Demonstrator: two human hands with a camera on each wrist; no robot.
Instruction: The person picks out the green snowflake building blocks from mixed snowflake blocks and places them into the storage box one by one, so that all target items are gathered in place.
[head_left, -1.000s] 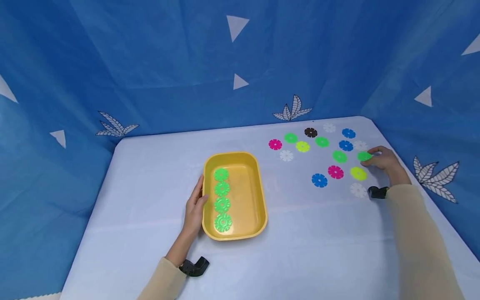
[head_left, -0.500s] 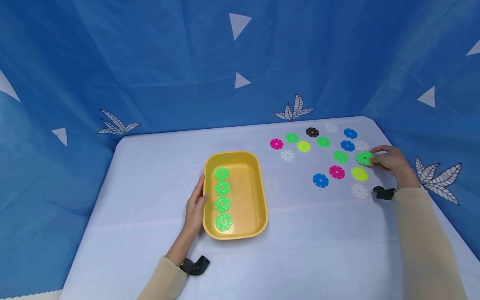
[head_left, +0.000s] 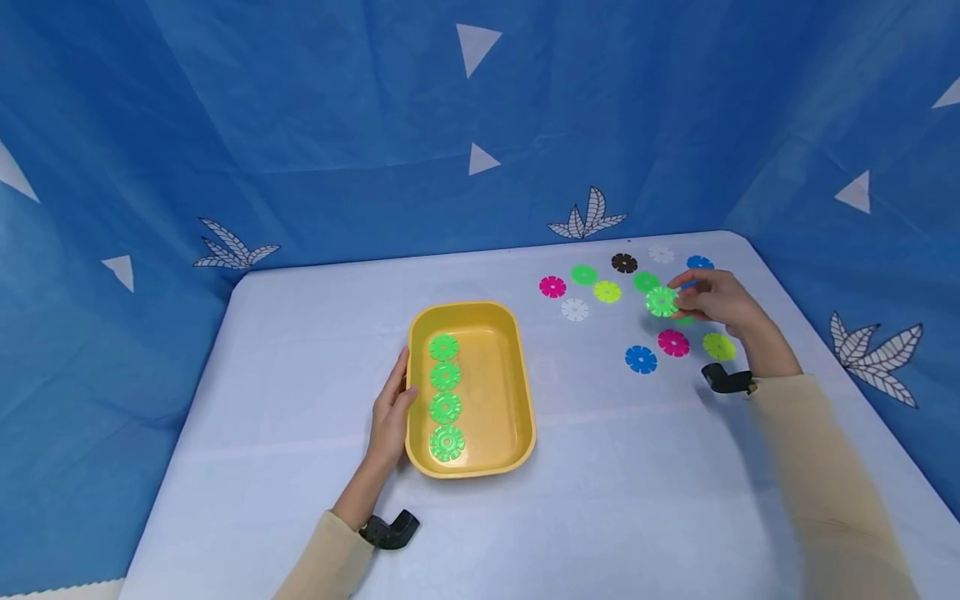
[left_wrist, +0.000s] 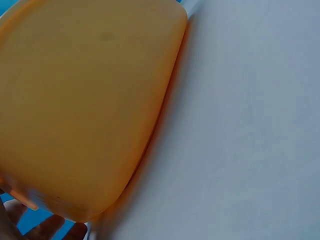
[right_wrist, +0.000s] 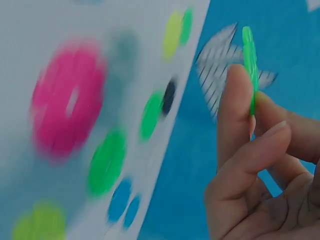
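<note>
A green notched plastic disc (head_left: 662, 302) is pinched between the thumb and fingers of my right hand (head_left: 720, 302), raised over the group of discs. The right wrist view shows that green disc (right_wrist: 249, 60) edge-on at the fingertips. My left hand (head_left: 390, 417) grips the left side of a yellow tray (head_left: 495, 400), thumb at the rim and fingers along the outer wall. Inside the tray, several green discs (head_left: 446, 407) lie in a column by its left wall. The tray's outer side (left_wrist: 90, 100) fills much of the left wrist view, with fingertips (left_wrist: 47, 227) under its lower corner.
Several loose discs lie at the table's back right, among them a pink disc (head_left: 673, 342), a blue disc (head_left: 641, 359), a yellow disc (head_left: 718, 346) and a black disc (head_left: 624, 263). A blue curtain (head_left: 337, 125) hangs behind the white table (head_left: 300, 375).
My right hand has lifted the green disc from the right side of the group and carried it left over the others. The left hand and tray stay in place.
</note>
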